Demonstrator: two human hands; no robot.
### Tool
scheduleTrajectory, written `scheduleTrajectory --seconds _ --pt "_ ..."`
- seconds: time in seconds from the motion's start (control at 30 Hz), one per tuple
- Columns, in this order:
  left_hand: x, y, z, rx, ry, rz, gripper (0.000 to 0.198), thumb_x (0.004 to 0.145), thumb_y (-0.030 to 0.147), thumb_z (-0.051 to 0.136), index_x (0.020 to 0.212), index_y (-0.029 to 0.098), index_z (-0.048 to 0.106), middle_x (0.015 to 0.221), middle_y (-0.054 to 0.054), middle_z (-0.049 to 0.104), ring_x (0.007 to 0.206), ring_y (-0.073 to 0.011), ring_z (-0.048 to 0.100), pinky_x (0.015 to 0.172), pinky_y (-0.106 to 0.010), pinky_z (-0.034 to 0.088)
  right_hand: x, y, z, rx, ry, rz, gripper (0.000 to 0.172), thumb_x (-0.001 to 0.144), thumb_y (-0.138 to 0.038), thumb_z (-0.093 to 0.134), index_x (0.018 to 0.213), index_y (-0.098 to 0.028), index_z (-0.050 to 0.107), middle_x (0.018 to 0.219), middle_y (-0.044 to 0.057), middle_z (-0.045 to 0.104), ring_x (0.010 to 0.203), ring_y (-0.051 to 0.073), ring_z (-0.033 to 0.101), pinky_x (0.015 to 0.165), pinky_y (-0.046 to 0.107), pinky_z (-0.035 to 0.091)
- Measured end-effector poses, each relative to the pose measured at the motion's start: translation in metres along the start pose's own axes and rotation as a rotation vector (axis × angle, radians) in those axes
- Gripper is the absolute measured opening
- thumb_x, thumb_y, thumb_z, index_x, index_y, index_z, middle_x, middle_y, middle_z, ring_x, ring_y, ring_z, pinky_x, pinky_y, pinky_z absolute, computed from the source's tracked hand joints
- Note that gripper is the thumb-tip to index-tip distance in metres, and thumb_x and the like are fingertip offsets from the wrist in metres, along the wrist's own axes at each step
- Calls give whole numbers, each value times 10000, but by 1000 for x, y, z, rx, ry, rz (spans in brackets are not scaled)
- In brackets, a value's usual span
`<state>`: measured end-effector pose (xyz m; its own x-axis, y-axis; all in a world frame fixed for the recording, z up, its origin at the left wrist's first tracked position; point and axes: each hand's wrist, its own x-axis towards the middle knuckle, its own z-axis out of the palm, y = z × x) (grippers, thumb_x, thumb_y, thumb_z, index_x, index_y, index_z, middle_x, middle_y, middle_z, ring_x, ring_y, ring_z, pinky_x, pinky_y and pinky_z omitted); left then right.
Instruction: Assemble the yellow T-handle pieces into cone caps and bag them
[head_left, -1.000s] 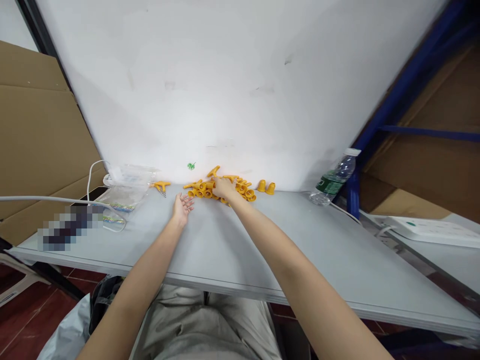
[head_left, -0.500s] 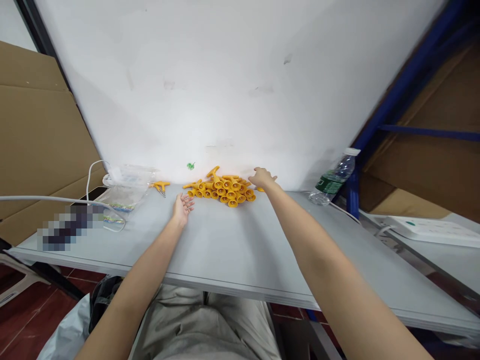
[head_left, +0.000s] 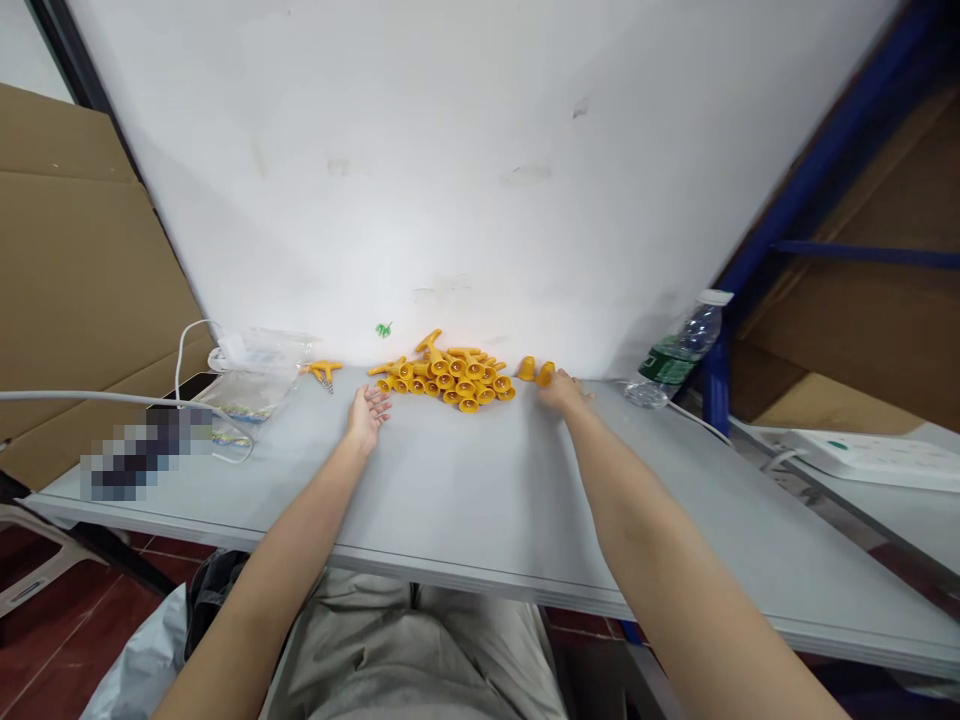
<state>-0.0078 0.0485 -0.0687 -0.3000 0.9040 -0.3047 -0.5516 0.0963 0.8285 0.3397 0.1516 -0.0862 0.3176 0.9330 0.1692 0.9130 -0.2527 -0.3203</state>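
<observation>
My right hand (head_left: 566, 391) is at the right of the pile, its fingers closed around a tilted yellow bell-shaped cup (head_left: 546, 374). Just left of that, another yellow cup (head_left: 527, 369) stands mouth down on the table. A heap of yellow T-handled pieces with bell-shaped ends (head_left: 455, 380) lies against the white panel, most of the open bells facing me. My left hand (head_left: 367, 415) rests palm up at the heap's left end, fingers apart and holding nothing. Farther left lie yellow T-handled corkscrews (head_left: 324, 372) with bare metal spirals.
A plastic bottle (head_left: 679, 350) leans at the back right, near a blue frame post and a white power strip (head_left: 870, 458). Clear plastic bags (head_left: 259, 385) and a white cable (head_left: 112, 397) occupy the left side. The white panel (head_left: 465, 200) rises behind the table (head_left: 465, 500).
My right hand has moved right and down from the heap's right end to the tilted cup. Two cups now show there. My left hand stays in place.
</observation>
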Motion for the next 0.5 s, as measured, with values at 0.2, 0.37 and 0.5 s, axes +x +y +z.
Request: scheduleTrajectory --seconds 0.2,0.37,0.5 --pt "2 -2 -1 6 -7 3 232 917 348 420 918 169 567 807 -56 664 594 -110 604 563 -221 407 -4 -5 -3 89 -3 49 517 817 -151 511 1332 -197 493 1409 181 457 1280 313 470 1062 529 338" --pt "-2 1 1 12 -8 -16 233 924 330 398 911 171 568 797 -49 661 604 -115 597 551 -227 413 1 -6 3 150 -67 59 577 810 -132 486 1377 -229 448 1476 148 399 1329 305 423 1071 580 324" --pt "-5 2 4 4 -13 -28 227 926 323 396 864 173 554 779 -43 654 604 -112 593 543 -220 406 4 -2 11 171 -113 80 679 798 -99 469 1450 -268 381 1564 118 282 1405 317 317 1079 615 292"
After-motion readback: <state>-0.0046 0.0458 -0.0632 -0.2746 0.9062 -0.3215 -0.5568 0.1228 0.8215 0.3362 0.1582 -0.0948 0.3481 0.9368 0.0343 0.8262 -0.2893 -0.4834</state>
